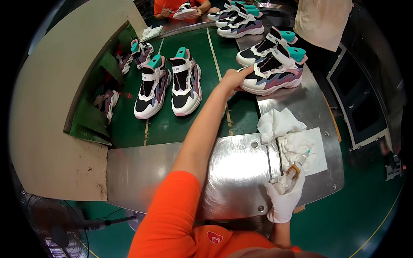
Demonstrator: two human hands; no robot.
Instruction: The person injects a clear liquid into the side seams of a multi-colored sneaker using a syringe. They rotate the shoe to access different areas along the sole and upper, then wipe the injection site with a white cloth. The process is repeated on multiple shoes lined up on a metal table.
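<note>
My bare left hand (235,80) reaches forward and grips the toe of a white, black and purple sneaker (275,75) on the right metal ledge. A teal insert pokes out of that shoe's collar, and a matching sneaker (251,55) stands just behind it. My right hand (285,195), in a white glove, is closed around a syringe (303,158) with a clear barrel and a teal tip. Its fingers partly cover the syringe. The tip points away from me over a white cloth pad (316,150). Beside the pad lies a crumpled white cloth (279,124).
Two more sneakers (186,84) stand on the green conveyor belt (215,116). Other shoes lie in a green-walled side opening (92,120) at left. More sneakers (241,26) line the far ledge. Across the belt, a person in orange (172,6) handles a shoe. A fan (56,228) stands lower left.
</note>
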